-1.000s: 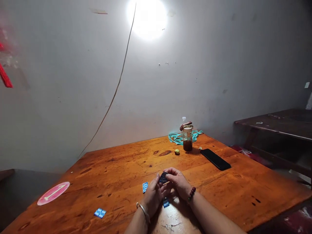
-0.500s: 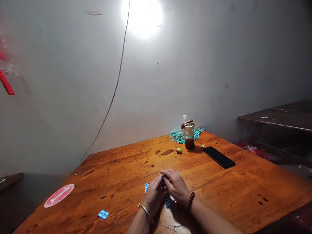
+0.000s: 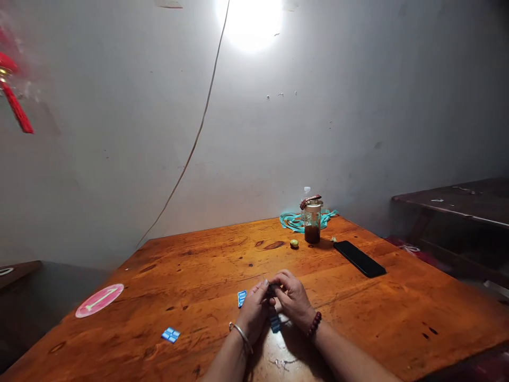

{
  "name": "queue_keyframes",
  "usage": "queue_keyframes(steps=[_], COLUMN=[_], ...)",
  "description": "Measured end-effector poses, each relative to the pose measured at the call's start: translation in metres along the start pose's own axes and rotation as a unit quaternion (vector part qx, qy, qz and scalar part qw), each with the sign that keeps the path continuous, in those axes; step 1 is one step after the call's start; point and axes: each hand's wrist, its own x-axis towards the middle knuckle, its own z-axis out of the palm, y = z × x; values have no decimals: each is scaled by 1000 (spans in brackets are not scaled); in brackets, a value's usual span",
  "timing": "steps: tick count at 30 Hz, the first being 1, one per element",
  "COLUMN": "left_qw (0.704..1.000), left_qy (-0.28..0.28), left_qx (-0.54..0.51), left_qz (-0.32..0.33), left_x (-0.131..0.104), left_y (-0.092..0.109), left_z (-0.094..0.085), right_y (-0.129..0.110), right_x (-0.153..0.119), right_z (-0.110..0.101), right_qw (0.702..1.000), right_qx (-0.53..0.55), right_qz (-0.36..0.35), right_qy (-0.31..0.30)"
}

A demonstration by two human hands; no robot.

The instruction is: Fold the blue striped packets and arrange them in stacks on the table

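Both my hands meet over the middle of the wooden table [image 3: 191,265], pinching a small dark blue card [image 3: 272,289] between their fingertips. My left hand [image 3: 254,314], with a metal bangle at the wrist, grips the card's left side. My right hand [image 3: 293,300], with a beaded bracelet, grips its right side. Most of the card is hidden by my fingers. Another blue card [image 3: 242,298] lies flat just left of my left hand. A third blue card [image 3: 275,323] lies under my wrists, and one more blue card [image 3: 170,335] lies further left.
A glass jar [image 3: 312,227] of dark liquid stands at the table's far edge, with a teal cord [image 3: 292,221], a plastic bottle [image 3: 306,192] and a small green ball [image 3: 294,243] near it. A black phone [image 3: 359,258] lies to the right. A pink round sticker [image 3: 99,300] sits far left. Another table [image 3: 465,200] stands right.
My hands have closed more tightly around the dark card, which now shows less. The view has shifted slightly; the things on the table have not moved.
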Motion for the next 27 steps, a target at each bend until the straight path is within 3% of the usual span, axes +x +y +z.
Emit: queue_keyframes(steps=[4, 9, 19, 27], left_qw=[996, 986, 992, 999], left_qy=[35, 27, 45, 29], left_qx=[81, 148, 112, 20], left_qz=[22, 69, 43, -13], left_x=[2, 7, 8, 11], left_y=[3, -1, -5, -4], left_z=[0, -3, -1, -7], right_y=[7, 11, 18, 21], right_x=[3, 5, 3, 2], right_z=[-5, -8, -4, 0], right_qw=[994, 970, 962, 980], right_qx=[82, 189, 211, 165], right_qz=[71, 151, 175, 110], right_qy=[32, 23, -21, -35])
